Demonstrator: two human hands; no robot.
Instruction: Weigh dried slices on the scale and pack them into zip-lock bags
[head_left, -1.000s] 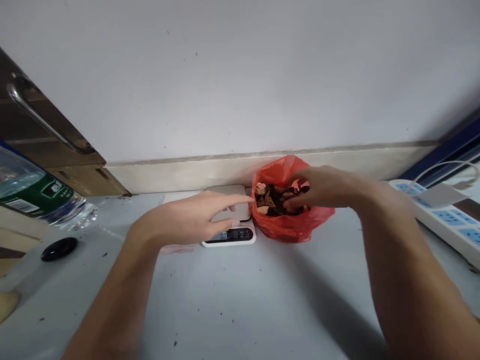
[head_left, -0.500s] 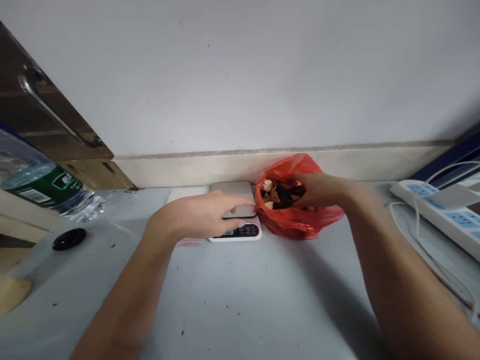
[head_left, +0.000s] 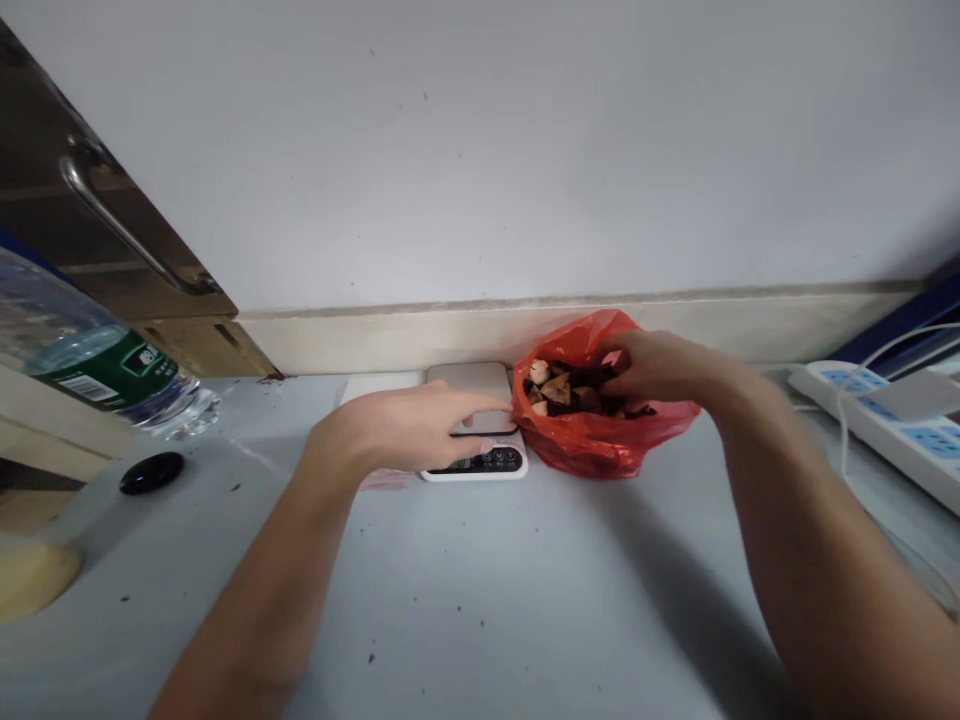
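Observation:
A white kitchen scale (head_left: 476, 378) with a grey platform and a dark button panel lies against the wall. My left hand (head_left: 409, 428) reaches over it, thumb and fingers apart. Its index fingertip is at the left edge of a red plastic bag (head_left: 592, 450), and its thumb is over the panel, partly covering the display. The bag stands open beside the scale, holding brown and pale dry-looking pieces (head_left: 559, 388) of a kind I cannot tell. My right hand (head_left: 660, 368) is inside the bag's mouth with its fingers curled at the pieces; the fingertips are partly hidden.
A water bottle (head_left: 120, 370) with a green label is at the left, above a black oval object (head_left: 152, 473) and a pale yellow thing (head_left: 37, 580). At the right lies a white power strip (head_left: 892, 425) with a white cable (head_left: 846, 440). The wall (head_left: 480, 180) closes the back.
My right hand has risen slightly within the bag, uncovering more of the brown pieces. My left hand keeps its place over the scale. The whole view has shifted a little.

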